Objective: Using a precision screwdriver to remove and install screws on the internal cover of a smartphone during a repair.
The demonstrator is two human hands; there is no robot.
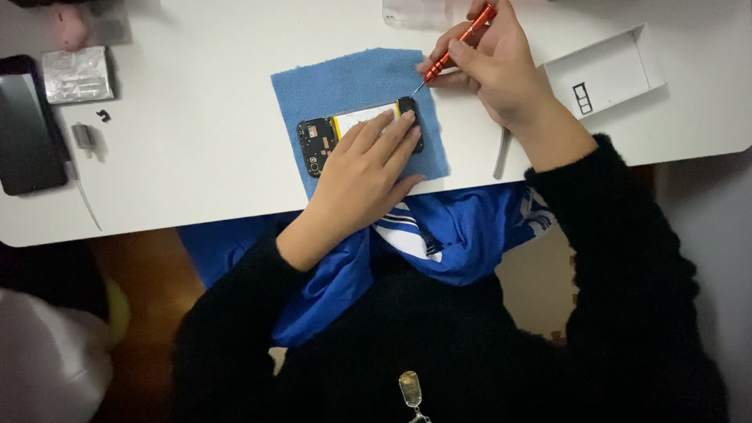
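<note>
The opened phone (pixel 329 137) lies on a blue cloth (pixel 352 82) at the desk's (pixel 196 157) centre, back cover already off, circuit board exposed. The left hand (pixel 364 168) presses flat on it, fingers spread; the right hand (pixel 493 66), at 1 o'clock, pinches a red screwdriver (pixel 458 43) whose tip meets the phone's end, so screws seem left.

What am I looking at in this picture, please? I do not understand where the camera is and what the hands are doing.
There is no machine here. The one picture comes from a camera worn on a person's head, looking down at their own two bare hands over a white table.

On the table lies a blue cloth, and on it an opened phone with its inner parts showing. The left hand presses flat on the phone. The right hand holds a small orange screwdriver, its tip at the phone's upper corner.

Nearby lie a dark phone-like slab at the left, a silver foil packet, a few small parts, and an open white box at the right.
</note>
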